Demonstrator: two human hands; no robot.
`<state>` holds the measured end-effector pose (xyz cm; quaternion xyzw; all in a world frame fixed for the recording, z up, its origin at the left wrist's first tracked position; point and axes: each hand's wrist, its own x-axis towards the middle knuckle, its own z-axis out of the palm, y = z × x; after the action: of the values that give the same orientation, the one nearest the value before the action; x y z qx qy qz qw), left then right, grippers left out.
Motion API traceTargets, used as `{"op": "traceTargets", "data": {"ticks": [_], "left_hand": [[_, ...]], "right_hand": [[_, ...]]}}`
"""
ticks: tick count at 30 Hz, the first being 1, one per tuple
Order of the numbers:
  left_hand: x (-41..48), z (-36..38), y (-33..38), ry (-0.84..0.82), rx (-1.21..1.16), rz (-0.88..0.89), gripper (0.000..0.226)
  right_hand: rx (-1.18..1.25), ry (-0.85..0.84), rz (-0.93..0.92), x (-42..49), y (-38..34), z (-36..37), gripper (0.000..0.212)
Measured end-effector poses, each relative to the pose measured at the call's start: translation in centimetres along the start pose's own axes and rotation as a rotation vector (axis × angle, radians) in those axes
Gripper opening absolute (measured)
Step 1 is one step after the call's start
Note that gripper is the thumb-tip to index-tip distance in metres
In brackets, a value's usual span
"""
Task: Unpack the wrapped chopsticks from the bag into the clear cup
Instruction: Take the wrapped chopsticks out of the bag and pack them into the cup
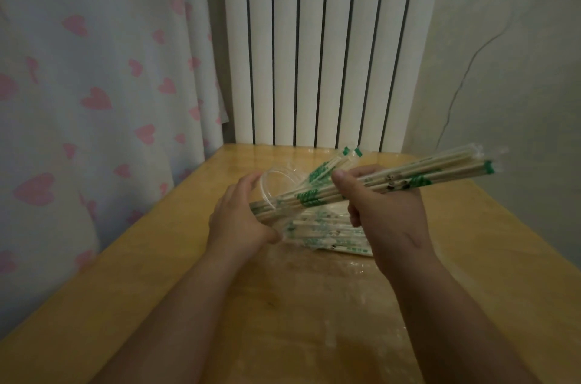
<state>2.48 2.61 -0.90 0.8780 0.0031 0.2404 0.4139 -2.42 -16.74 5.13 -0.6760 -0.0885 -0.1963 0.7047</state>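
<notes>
My right hand (386,207) grips a bundle of wrapped chopsticks (418,177), pale sticks in clear sleeves with green print, held slanting down to the left. The bundle's lower ends reach into the mouth of the clear cup (273,185), which is tilted on its side toward the right. My left hand (239,217) curls round the cup from the left, thumb underneath. A few wrapped chopsticks (327,169) stick out of the cup toward the upper right. Beneath my hands the clear plastic bag (330,237) lies on the table with more wrapped chopsticks in it.
The wooden table (314,320) runs toward me and has a glossy film over its top. A white ribbed radiator (314,37) stands behind it, a heart-print curtain (94,69) hangs on the left, and a plain wall closes the right.
</notes>
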Motion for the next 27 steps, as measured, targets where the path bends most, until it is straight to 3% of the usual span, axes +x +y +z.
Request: {"op": "traceTargets", "data": {"ticks": [4, 9, 11, 14, 17, 20, 24, 27], "left_hand": [[-0.15, -0.09, 0.11, -0.008, 0.001, 0.003, 0.113], [-0.25, -0.09, 0.32, -0.018, 0.012, 0.018, 0.113], [-0.23, -0.09, 0.36, -0.018, 0.016, 0.021, 0.113], [-0.29, -0.04, 0.49, -0.027, 0.023, 0.032, 0.112], [-0.35, -0.02, 0.50, -0.027, 0.011, 0.036, 0.111], [-0.31, -0.02, 0.44, -0.020, 0.003, 0.035, 0.112], [-0.16, -0.04, 0.32, -0.014, -0.011, 0.020, 0.114], [-0.08, -0.09, 0.16, -0.008, -0.032, 0.016, 0.113]], "right_hand": [[0.149, 0.000, 0.070, 0.10, -0.56, -0.27, 0.016], [0.021, -0.008, 0.014, 0.30, -0.27, -0.32, 0.010], [0.082, -0.054, 0.024, 0.29, -0.34, -0.47, 0.004], [0.257, 0.009, 0.111, 0.48, -0.52, -0.49, 0.016], [0.082, -0.009, 0.075, 0.44, -0.38, -0.50, 0.010], [-0.048, -0.059, 0.040, 0.19, -0.09, -0.53, 0.025], [0.234, 0.101, 0.042, 0.47, -0.60, -0.57, 0.010], [0.150, 0.135, 0.020, 0.49, -0.41, -0.66, 0.015]]}}
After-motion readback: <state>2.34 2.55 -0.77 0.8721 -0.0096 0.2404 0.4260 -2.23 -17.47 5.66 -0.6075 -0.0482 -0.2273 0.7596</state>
